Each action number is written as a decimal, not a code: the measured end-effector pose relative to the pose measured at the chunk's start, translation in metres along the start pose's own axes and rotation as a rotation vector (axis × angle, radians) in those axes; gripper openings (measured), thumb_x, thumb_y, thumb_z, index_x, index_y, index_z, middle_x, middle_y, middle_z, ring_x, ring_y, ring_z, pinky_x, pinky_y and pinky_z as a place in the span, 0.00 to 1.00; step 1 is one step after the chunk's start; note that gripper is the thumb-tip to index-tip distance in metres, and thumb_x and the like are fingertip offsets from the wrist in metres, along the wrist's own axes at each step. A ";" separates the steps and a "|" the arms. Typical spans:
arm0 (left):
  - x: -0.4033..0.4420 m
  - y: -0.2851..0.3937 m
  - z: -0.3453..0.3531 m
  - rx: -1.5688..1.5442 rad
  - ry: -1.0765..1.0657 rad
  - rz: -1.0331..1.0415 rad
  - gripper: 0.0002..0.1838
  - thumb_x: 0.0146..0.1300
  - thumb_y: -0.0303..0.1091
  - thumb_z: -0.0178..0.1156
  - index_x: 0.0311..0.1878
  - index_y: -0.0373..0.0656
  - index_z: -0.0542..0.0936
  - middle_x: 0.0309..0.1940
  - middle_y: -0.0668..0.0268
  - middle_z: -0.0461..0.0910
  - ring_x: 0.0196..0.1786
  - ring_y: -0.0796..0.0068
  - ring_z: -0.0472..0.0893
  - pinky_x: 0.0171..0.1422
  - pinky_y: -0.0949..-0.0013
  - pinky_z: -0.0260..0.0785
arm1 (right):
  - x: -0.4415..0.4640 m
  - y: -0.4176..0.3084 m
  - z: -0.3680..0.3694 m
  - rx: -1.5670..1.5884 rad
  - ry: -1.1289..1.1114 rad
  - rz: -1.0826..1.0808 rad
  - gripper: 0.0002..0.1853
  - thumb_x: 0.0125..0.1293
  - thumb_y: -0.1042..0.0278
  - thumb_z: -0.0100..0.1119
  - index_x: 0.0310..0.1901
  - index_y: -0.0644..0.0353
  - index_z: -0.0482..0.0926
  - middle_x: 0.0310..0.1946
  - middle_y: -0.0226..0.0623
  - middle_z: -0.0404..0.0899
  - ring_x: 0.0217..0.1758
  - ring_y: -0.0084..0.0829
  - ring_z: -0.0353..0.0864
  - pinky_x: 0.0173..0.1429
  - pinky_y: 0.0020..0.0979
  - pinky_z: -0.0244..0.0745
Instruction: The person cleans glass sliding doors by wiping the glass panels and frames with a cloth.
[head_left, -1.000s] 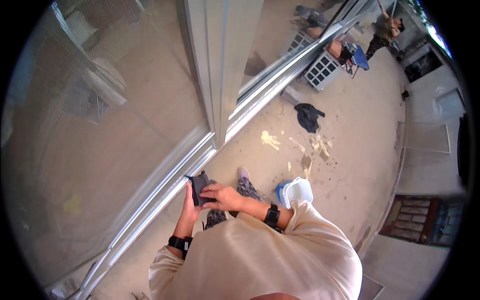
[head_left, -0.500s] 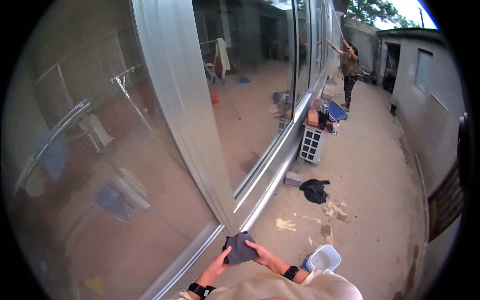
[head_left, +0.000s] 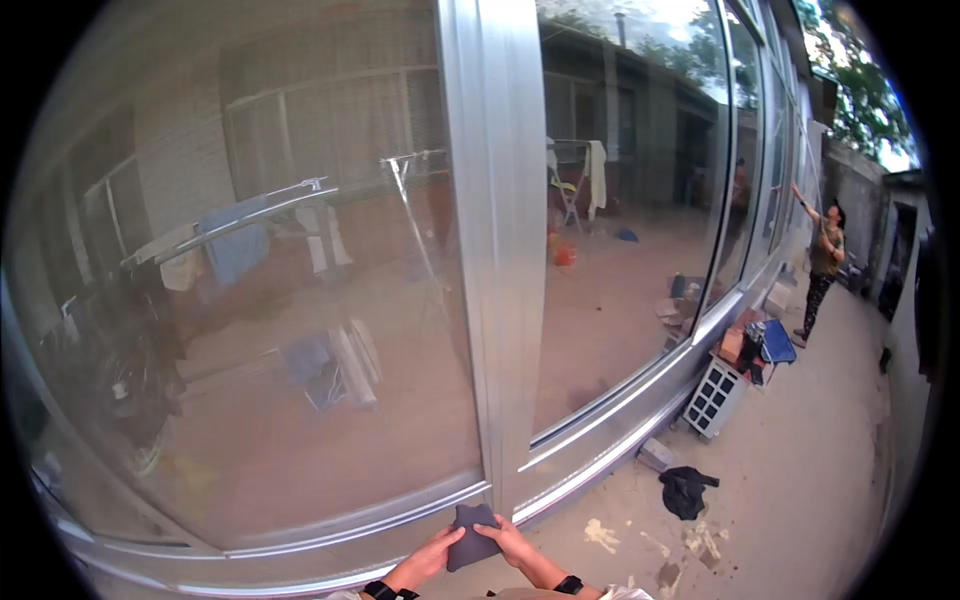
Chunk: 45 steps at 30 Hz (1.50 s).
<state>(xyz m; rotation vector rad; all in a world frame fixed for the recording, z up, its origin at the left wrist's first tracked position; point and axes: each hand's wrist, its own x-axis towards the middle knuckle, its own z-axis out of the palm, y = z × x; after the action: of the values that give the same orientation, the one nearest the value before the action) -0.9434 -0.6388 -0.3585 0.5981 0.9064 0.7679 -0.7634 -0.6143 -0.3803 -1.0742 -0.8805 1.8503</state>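
Observation:
A dark grey folded cloth point(head_left: 474, 540) is held between my two hands at the bottom centre, just in front of the lower window frame. My left hand point(head_left: 432, 556) grips its left side, thumb on top. On its right side, my right hand point(head_left: 512, 541) pinches the cloth with the thumb across the front. Behind the cloth rises a wide silver window post point(head_left: 496, 250), with a large glass pane point(head_left: 300, 400) to its left and another pane point(head_left: 630, 330) to its right. Neither hand touches the glass.
A black cloth or bag point(head_left: 684, 492) lies on the ground beside a grey block point(head_left: 656, 455). Beyond them stands a crate-like grey block point(head_left: 714, 398) near a blue tray point(head_left: 777, 342). Farther off, a person point(head_left: 826, 260) reaches up to the windows with a pole.
My view has swung up and left towards the glass. My hands, earlier lower with the cloth folded small, now hold it up from both sides. The white bucket has left the view.

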 end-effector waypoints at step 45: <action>-0.445 0.066 -0.279 0.999 1.634 0.888 0.20 0.58 0.31 0.60 0.55 0.50 0.76 0.57 0.68 0.76 0.55 0.61 0.77 0.53 0.63 0.73 | 0.016 0.168 0.435 -0.378 -0.697 0.657 0.25 0.71 0.50 0.50 0.61 0.60 0.70 0.54 0.32 0.77 0.55 0.26 0.74 0.61 0.29 0.68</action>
<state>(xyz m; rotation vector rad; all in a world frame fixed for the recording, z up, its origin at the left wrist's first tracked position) -1.3794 -0.9152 -0.2411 1.2953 2.7051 1.6499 -1.2100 -0.7460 -0.3566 -1.0159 -1.4383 2.7759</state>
